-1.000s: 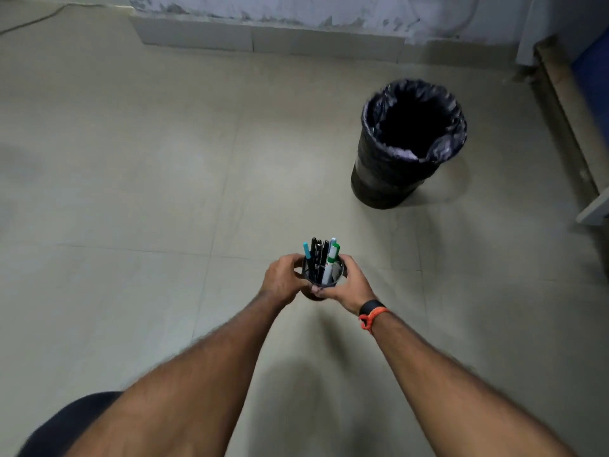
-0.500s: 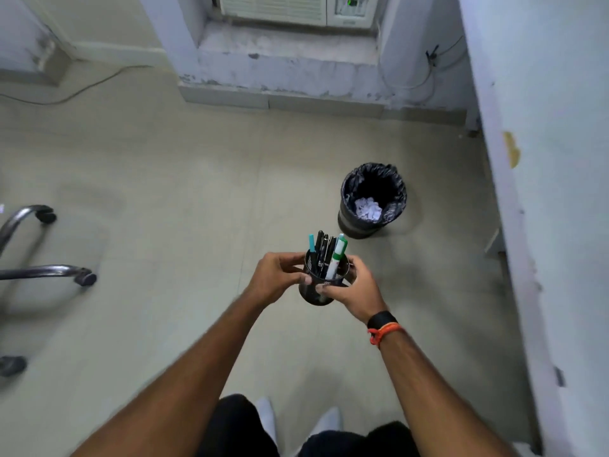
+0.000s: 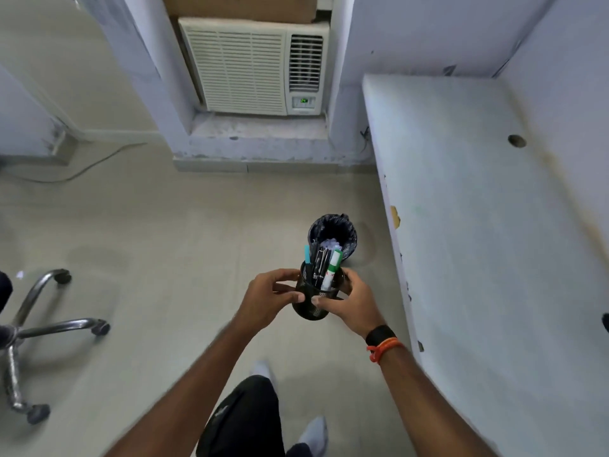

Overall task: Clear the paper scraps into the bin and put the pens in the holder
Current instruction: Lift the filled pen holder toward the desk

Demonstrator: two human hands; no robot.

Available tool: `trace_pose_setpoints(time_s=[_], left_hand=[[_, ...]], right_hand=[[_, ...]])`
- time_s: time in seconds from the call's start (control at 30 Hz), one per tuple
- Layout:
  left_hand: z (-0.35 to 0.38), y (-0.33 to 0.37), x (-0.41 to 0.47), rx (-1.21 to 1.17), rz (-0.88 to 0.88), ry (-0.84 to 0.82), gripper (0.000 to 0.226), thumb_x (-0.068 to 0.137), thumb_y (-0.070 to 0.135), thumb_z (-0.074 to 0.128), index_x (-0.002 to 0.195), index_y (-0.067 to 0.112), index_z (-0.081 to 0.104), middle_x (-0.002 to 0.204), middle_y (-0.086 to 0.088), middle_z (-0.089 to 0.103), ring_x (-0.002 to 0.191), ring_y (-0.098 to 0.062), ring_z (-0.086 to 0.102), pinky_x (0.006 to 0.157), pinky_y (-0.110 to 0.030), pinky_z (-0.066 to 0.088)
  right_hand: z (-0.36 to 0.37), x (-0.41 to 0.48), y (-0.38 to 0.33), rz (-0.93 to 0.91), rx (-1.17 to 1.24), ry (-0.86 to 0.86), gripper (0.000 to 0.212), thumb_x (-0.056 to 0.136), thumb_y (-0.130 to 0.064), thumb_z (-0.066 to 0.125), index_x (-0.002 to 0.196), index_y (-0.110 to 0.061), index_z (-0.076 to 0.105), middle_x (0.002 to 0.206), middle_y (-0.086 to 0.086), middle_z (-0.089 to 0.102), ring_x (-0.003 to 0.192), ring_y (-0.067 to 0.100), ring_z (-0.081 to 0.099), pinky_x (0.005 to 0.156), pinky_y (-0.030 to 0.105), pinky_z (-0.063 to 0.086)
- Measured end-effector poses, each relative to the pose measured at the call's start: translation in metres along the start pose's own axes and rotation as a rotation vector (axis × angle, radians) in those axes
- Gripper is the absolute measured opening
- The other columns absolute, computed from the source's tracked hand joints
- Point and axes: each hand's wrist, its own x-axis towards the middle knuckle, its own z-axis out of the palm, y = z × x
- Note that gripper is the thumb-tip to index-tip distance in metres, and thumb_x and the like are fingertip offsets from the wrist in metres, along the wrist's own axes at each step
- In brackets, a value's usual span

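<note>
I hold a black mesh pen holder (image 3: pixel 308 308) in front of me with both hands. My left hand (image 3: pixel 268 296) grips its left side and my right hand (image 3: pixel 354 303) wraps its right side. Several pens (image 3: pixel 319 263) stand in it, among them a teal-capped one and a white marker with a green cap (image 3: pixel 332 267). Behind the holder, on the floor, stands a black-lined bin (image 3: pixel 333 234) with white paper scraps (image 3: pixel 329 243) inside; the pens cover its lower part.
A white desk (image 3: pixel 478 209) runs along the right side. An office chair's chrome wheeled base (image 3: pixel 43 328) is at the left. A window air conditioner (image 3: pixel 253 65) sits in the far wall, and a cable (image 3: pixel 82 169) lies on the tiled floor.
The view has risen and pulled back from the bin, which now looks smaller and farther. Desk top and air conditioner came into sight. Both hands kept their hold on the holder.
</note>
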Motion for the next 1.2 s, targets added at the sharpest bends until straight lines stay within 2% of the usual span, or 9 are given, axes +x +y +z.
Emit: trace_pose_setpoints(time_s=[0.23,0.37,0.57,0.7,0.8,0.87,1.0,1.1,1.2], left_hand=[[-0.005,0.036,0.072,0.108,0.096,-0.124,0.036,0.074,0.010,0.081,0.107,0.018,0.072,0.098,0.005,0.074,0.082,-0.007,0.073,0.077,-0.025,0.059],[0.002,0.063,0.118,0.133,0.141,-0.217,0.035,0.071,0.011,0.083,0.105,0.014,0.072,0.094,0.004,0.075,0.084,-0.011,0.074,0.078,-0.030,0.060],[0.037,0.119,0.183,0.294,0.210,-0.439,0.026,0.075,0.014,0.080,0.100,0.021,0.072,0.087,0.009,0.073,0.082,-0.009,0.072,0.072,-0.026,0.059],[0.080,0.154,0.225,0.419,0.294,-0.517,0.025,0.078,0.021,0.078,0.102,0.018,0.071,0.086,0.009,0.072,0.071,-0.001,0.067,0.060,-0.012,0.048],[0.119,0.174,0.256,0.459,0.283,-0.561,0.031,0.079,0.021,0.077,0.109,0.017,0.069,0.098,0.007,0.073,0.082,-0.006,0.069,0.063,-0.005,0.046],[0.146,0.185,0.280,0.474,0.255,-0.590,0.035,0.079,0.016,0.077,0.113,0.014,0.069,0.102,0.006,0.073,0.083,-0.005,0.069,0.065,-0.005,0.048],[0.197,0.196,0.328,0.384,0.116,-0.631,0.042,0.079,-0.017,0.062,0.118,-0.001,0.063,0.116,-0.013,0.069,0.092,-0.020,0.069,0.069,-0.015,0.053],[0.232,0.201,0.362,0.342,0.017,-0.659,0.056,0.076,-0.031,0.043,0.124,-0.007,0.057,0.123,-0.018,0.062,0.106,-0.029,0.065,0.063,-0.013,0.053],[0.267,0.207,0.393,0.320,-0.020,-0.651,0.057,0.076,-0.034,0.039,0.127,-0.011,0.053,0.124,-0.024,0.059,0.116,-0.037,0.059,0.064,-0.011,0.054]], right_hand=[[-0.026,0.039,-0.027,0.040,-0.014,0.091,0.073,0.059,-0.036,0.089,0.123,-0.024,0.056,0.112,-0.011,0.068,0.108,0.003,0.062,0.094,0.028,0.051],[-0.050,0.053,-0.051,0.062,-0.003,0.193,0.062,0.062,-0.032,0.088,0.116,-0.032,0.057,0.109,-0.015,0.067,0.104,-0.002,0.061,0.086,0.018,0.047],[-0.090,0.072,-0.054,0.104,0.088,0.422,0.076,0.058,-0.037,0.087,0.126,-0.027,0.054,0.114,-0.013,0.067,0.109,0.004,0.062,0.097,0.034,0.050],[-0.131,0.093,-0.046,0.131,0.121,0.572,0.072,0.055,-0.036,0.089,0.119,-0.027,0.056,0.109,-0.011,0.069,0.103,0.004,0.064,0.094,0.034,0.053],[-0.166,0.116,-0.037,0.144,0.095,0.629,0.075,0.058,-0.033,0.089,0.123,-0.022,0.052,0.113,-0.011,0.064,0.105,0.008,0.059,0.087,0.022,0.047],[-0.191,0.133,-0.029,0.140,0.069,0.657,0.076,0.060,-0.030,0.090,0.124,-0.019,0.050,0.110,-0.010,0.061,0.101,0.008,0.057,0.079,0.012,0.041],[-0.240,0.177,-0.001,0.191,0.043,0.654,0.080,0.060,-0.027,0.090,0.127,-0.013,0.047,0.109,-0.007,0.060,0.096,0.009,0.056,0.075,0.011,0.041],[-0.276,0.211,0.016,0.242,0.056,0.623,0.083,0.060,-0.030,0.090,0.127,-0.014,0.044,0.115,0.000,0.064,0.096,0.012,0.059,0.081,0.021,0.050],[-0.310,0.238,0.031,0.262,0.065,0.618,0.085,0.058,-0.033,0.090,0.126,-0.016,0.043,0.115,0.002,0.065,0.099,0.017,0.063,0.085,0.030,0.054]])
